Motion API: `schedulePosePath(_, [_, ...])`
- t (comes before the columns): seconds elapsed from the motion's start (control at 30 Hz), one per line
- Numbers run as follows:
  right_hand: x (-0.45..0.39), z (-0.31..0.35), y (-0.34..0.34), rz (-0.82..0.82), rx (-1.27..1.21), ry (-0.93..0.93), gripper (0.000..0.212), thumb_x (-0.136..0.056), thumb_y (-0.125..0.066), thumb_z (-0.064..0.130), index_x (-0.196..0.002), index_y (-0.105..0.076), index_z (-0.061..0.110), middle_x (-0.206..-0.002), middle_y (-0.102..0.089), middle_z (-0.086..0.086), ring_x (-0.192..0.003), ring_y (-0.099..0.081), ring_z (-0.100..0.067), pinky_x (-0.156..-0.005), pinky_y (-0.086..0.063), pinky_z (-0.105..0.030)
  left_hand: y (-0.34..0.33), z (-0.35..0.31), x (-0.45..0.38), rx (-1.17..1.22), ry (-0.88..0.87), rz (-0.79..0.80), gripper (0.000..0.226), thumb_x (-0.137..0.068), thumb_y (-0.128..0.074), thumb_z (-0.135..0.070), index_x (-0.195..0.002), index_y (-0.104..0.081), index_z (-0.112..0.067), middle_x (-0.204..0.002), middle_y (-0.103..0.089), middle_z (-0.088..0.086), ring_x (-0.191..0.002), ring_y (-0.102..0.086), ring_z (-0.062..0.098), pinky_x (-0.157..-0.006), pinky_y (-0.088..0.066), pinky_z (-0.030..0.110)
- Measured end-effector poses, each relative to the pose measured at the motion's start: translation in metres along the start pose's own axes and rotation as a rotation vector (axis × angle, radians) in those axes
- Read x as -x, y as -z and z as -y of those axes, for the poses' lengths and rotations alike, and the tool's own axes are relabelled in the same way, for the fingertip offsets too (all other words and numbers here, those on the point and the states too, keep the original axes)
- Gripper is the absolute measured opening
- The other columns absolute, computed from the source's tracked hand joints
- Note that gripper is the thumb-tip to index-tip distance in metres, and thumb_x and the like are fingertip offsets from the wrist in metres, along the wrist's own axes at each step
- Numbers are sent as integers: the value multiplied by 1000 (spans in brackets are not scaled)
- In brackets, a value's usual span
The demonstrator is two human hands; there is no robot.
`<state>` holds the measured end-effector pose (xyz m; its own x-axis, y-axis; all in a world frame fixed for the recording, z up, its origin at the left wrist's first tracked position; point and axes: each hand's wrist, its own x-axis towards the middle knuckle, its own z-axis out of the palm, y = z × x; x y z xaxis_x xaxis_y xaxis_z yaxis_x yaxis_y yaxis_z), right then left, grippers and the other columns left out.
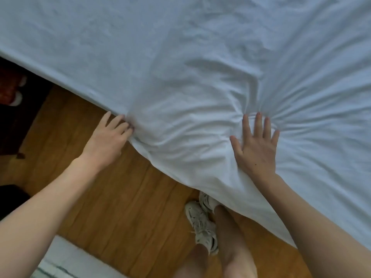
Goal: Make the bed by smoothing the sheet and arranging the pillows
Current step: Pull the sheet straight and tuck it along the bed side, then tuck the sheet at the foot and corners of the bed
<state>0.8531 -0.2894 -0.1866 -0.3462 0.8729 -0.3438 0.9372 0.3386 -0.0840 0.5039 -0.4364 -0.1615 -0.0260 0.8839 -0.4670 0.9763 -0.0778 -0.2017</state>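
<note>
A white sheet (pixel 180 57) covers the bed and fills the upper and right part of the view. It lies fairly flat at the top left and bunches into folds near the bed's edge. My left hand (pixel 109 137) is at that edge, its fingertips curled into the hanging fabric. My right hand (pixel 256 143) lies flat on top of the sheet with its fingers spread, and creases fan out from its fingertips. No pillows are in view.
A wooden floor (pixel 100 197) runs beside the bed. My feet in pale sneakers (pixel 202 223) stand close to the bed's edge. A white rug (pixel 66 261) lies at the bottom left. Dark items (pixel 12 93) sit at the far left.
</note>
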Motion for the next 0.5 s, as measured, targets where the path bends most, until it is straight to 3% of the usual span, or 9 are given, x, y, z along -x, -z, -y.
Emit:
schedulePosePath(0.07, [-3, 23, 0, -29, -109, -85, 68, -94, -20, 50, -153, -18, 14, -159, -10, -19, -147, -7, -37, -117, -10, -56, -4, 10, -3, -22, -102, -44, 72, -49, -82, 3, -119, -63, 1, -119, -61, 21, -122, -47, 42, -117, -5, 47])
schedulePosePath(0.13, [-9, 56, 2, -54, -206, -104, 71, -94, -19, 51, -153, -15, 12, -159, -8, -21, -147, -5, -37, -118, -8, -54, -11, 16, -7, -26, -199, -126, 56, -60, -71, 11, -114, -64, 3, -115, -60, 23, -113, -53, 42, -99, -37, 52])
schedulePosePath(0.17, [-13, 76, 3, -69, -227, -75, 72, -94, -20, 53, -153, -15, 12, -159, -7, -22, -147, -4, -37, -118, -7, -53, -17, 20, -9, -28, -246, -175, 47, -66, -64, 13, -111, -64, 3, -112, -60, 23, -108, -55, 41, -88, -43, 50])
schedulePosePath(0.23, [-20, 116, 2, -92, -237, 3, 73, -93, -21, 55, -153, -16, 15, -159, -6, -22, -147, -3, -38, -117, -5, -52, -23, 29, -17, -8, -297, -246, 32, -77, -48, 13, -101, -66, 1, -104, -60, 21, -97, -58, 38, -75, -45, 46])
schedulePosePath(0.3, [-27, 149, -3, -114, -224, 45, 72, -93, -25, 56, -153, -19, 16, -159, -7, -22, -147, -4, -38, -117, -3, -52, -29, 38, -28, 19, -342, -314, 30, -83, -38, 8, -91, -65, -1, -99, -60, 18, -91, -59, 36, -74, -44, 44])
schedulePosePath(0.43, [-25, 192, -23, -210, -185, 52, 69, -91, -41, 49, -147, -33, 9, -154, -23, -26, -143, -19, -40, -114, -15, -55, -49, 57, -32, 81, -510, -504, 23, -85, -44, 12, -84, -62, -2, -97, -63, 19, -94, -60, 36, -83, -46, 42])
schedulePosePath(0.5, [-10, 211, -35, -240, -174, 127, 69, -90, -44, 49, -145, -33, 9, -153, -26, -26, -143, -21, -40, -115, -15, -56, -50, 67, -22, 180, -559, -612, 23, -83, -51, 15, -77, -66, -1, -90, -65, 18, -87, -63, 34, -79, -51, 41])
